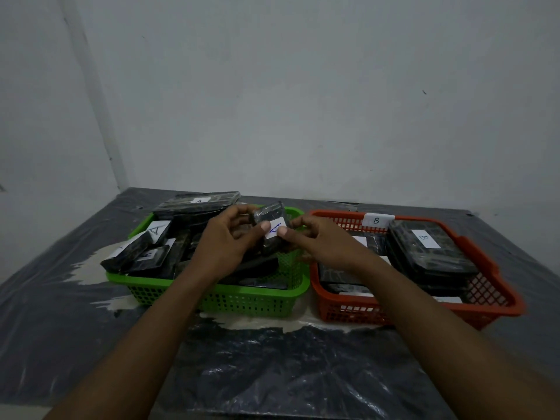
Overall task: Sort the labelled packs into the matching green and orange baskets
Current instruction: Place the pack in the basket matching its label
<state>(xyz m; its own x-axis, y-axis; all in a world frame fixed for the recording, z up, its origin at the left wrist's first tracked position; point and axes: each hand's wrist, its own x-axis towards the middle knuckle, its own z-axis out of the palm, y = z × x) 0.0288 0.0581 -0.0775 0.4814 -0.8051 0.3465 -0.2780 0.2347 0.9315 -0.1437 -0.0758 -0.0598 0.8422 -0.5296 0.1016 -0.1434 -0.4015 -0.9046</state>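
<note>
**tablewatcher:** So, what are the hands up to, starting nearest the camera?

**packsorter:** Both forearms [151, 344] reach out over the dark plastic sheet [288, 374]. The left hand [224, 241] and right hand [324, 242] meet above the green basket [257, 304]. Each pinches the same small pack [274, 228] between thumb and curled fingers, thumbs on its white label (the letter looks like an A, partly covered).

**tablewatcher:** And around them?

**packsorter:** The green basket sits under the left wrist, piled with dark packs [142, 253], a few showing A labels [154, 230]. The orange basket [342, 310] is just beside it on the right. The right forearm [424, 328] crosses over its near side and hides some of what's inside. It has a B tag [376, 220] on the far rim and a B-labelled pack [439, 256] on top. Behind is a plain white wall [303, 86].
</note>
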